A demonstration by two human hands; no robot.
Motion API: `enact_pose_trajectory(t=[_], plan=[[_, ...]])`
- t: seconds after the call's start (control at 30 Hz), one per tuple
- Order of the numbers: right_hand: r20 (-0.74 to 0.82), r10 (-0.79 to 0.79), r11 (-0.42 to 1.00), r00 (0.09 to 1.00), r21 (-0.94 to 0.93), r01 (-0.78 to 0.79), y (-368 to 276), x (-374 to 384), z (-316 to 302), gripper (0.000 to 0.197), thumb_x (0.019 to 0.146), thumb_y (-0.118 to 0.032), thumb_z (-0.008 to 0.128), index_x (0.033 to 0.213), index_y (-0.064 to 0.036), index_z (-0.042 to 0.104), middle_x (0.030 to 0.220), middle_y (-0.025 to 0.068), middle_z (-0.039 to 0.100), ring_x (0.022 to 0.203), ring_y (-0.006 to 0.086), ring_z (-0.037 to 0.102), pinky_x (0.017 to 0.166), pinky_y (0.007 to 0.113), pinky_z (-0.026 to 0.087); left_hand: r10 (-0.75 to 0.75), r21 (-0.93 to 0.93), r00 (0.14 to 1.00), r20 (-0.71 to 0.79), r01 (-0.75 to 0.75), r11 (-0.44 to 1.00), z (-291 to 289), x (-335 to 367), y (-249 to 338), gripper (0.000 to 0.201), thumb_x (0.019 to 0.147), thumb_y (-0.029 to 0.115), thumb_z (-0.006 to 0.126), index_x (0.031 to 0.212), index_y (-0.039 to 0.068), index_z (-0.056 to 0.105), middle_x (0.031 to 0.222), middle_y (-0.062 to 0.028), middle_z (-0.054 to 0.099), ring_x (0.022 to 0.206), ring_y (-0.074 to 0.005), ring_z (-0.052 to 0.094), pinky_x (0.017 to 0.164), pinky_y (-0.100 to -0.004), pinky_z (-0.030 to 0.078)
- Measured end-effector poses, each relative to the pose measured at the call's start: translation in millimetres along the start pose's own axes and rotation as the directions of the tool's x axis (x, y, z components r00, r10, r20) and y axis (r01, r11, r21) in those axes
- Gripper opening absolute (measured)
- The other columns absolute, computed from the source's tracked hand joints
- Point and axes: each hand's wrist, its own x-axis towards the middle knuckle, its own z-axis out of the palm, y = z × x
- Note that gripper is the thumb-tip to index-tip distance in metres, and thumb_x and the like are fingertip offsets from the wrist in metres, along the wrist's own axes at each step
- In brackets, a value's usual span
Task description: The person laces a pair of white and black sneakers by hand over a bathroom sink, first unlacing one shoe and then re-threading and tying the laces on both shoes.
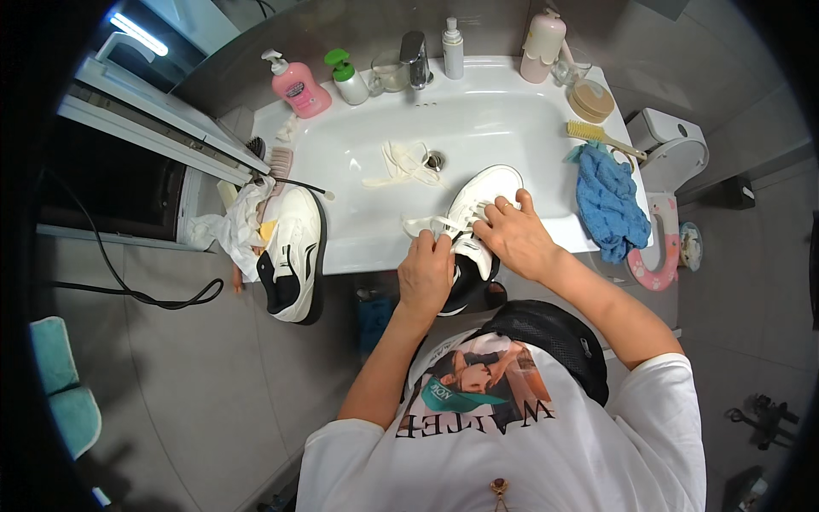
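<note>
A white sneaker point(493, 182) with a black lining rests over the front rim of the white sink point(358, 256), toe pointing into the basin. My right hand point(516, 239) is closed on its right side, fingers bent over the lacing. On the opposite side my left hand point(426, 275) is closed, its fingertips pinching at a flat white shoelace point(416, 226) that loops out from the eyelets. The exact grip of the fingertips is partly hidden. Another white shoelace point(401, 162) lies loose in the basin by the drain. The matching sneaker point(296, 247) sits on the sink's left front corner.
Along the back stand a pink pump bottle point(303, 90), a green-topped bottle point(348, 81), the faucet point(415, 60) and a white bottle point(453, 51). At right lie a brush point(601, 136) and a blue cloth point(607, 200). A toilet point(674, 145) stands beyond; a black cable point(128, 290) hangs at left.
</note>
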Motion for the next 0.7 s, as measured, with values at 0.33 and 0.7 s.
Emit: enact_pose_trajectory(t=[0.33,0.7], plan=[[-0.068,0.491,0.869,0.868,-0.03,-0.494,50.5,-49.1,-0.1,0.011,0.071,-0.007,0.058,0.08,-0.0009,0.058,0.072,0.0117,0.058,0.071,0.029,0.057,0.075,0.045,0.032,0.046,0.099,0.997,-0.054,-0.04,0.994,7.7,-3.8,-3.1,0.015,0.07,0.004,0.06,0.082,0.007,0.052,0.082,-0.0098,0.045,0.076,-0.027,0.055,0.057,-0.0377,0.05],[0.097,0.172,0.977,0.98,0.107,-0.182,0.0,1.4,-18.4,0.022,0.074,-0.015,0.059,0.095,-0.0076,0.058,0.09,0.0092,0.057,0.098,0.0253,0.052,0.087,0.05,0.032,0.052,0.059,0.999,0.001,-0.052,0.997,-4.1,-2.9,-3.5,0.031,0.069,0.014,0.071,0.092,0.008,0.051,0.084,-0.009,0.047,0.077,-0.0258,0.055,0.058,-0.0363,0.049]])
